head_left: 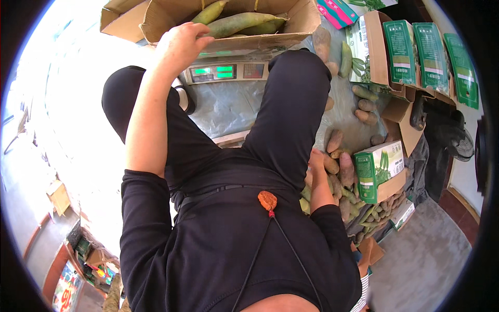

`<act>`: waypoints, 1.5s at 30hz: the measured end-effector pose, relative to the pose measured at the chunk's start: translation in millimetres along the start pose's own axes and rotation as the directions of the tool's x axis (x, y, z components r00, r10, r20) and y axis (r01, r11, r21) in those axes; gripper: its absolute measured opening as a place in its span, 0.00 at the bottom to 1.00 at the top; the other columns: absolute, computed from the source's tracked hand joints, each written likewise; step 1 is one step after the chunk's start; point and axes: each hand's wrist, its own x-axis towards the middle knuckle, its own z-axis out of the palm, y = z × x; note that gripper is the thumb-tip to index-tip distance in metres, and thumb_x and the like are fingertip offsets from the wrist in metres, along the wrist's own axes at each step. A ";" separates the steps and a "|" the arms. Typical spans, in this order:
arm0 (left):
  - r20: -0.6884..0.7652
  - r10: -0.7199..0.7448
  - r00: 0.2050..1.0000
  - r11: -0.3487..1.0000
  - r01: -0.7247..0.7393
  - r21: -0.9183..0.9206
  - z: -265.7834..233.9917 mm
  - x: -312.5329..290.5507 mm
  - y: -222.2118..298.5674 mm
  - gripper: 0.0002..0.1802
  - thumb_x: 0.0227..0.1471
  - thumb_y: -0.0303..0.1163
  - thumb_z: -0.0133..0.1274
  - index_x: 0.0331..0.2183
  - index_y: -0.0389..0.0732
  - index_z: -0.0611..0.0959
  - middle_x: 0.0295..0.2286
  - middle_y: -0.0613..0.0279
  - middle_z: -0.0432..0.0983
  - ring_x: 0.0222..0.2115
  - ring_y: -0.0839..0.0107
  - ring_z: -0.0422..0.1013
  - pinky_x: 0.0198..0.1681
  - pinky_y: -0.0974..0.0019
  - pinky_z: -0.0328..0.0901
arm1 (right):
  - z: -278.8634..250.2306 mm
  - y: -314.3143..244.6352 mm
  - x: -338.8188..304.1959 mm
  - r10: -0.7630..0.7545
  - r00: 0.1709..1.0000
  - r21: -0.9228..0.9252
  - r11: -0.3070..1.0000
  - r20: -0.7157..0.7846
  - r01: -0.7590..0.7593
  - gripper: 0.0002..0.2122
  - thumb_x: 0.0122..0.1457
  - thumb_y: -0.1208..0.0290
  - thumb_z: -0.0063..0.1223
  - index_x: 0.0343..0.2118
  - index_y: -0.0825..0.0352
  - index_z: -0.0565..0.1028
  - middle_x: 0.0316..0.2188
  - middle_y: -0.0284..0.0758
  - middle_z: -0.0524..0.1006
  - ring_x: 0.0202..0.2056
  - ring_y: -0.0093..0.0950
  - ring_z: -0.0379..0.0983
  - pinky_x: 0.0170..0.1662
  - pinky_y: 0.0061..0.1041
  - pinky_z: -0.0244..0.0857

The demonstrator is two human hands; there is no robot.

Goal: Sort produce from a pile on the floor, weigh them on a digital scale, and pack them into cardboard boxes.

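Note:
A cardboard box (283,40) holding long green radishes (241,24) stands on a digital scale (212,73) in front of my knees. My left hand (182,44) reaches over the box's near left edge. Its fingers are slightly bent and apart, close to the radishes, with nothing seen between them. Down beside my right thigh is my right hand (315,160), next to a heap of brownish and green radishes (346,169). My leg partly covers that hand, and what its fingers do is hidden.
Green and white printed cartons (382,171) stand among the radishes on the right. Farther up, an open carton (375,47) has green packages (431,54) beside it. Plastic sheeting (223,109) covers the floor between my legs. A small cardboard box (58,197) lies far left.

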 end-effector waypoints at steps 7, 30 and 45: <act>-0.013 -0.005 1.000 1.000 0.005 0.003 0.3 -0.9 -3.0 0.15 0.48 0.39 0.53 0.36 0.41 0.81 0.34 0.55 0.76 0.35 0.56 0.72 0.40 0.59 0.66 | 36.6 0.0 -11.0 -0.176 0.984 -0.123 0.977 0.017 0.177 0.06 0.54 0.72 0.47 0.24 0.63 0.75 0.17 0.25 0.70 0.17 0.18 0.63 0.20 0.21 0.56; -0.025 0.051 0.998 0.998 -0.052 -0.022 5.8 8.1 7.8 0.14 0.47 0.38 0.54 0.35 0.40 0.81 0.31 0.56 0.76 0.33 0.56 0.72 0.38 0.59 0.66 | 28.7 81.2 61.1 -0.200 0.979 0.061 0.978 0.023 0.199 0.07 0.53 0.73 0.46 0.24 0.65 0.76 0.21 0.27 0.73 0.25 0.20 0.67 0.29 0.23 0.62; -0.068 0.036 0.997 0.997 -0.040 -0.058 -4.7 6.0 4.3 0.14 0.47 0.38 0.54 0.35 0.40 0.81 0.31 0.55 0.76 0.34 0.55 0.72 0.39 0.59 0.66 | -35.2 -283.6 -11.7 -0.599 0.800 -0.103 0.795 0.024 0.598 0.10 0.56 0.64 0.50 0.37 0.64 0.74 0.23 0.28 0.73 0.21 0.17 0.67 0.22 0.18 0.61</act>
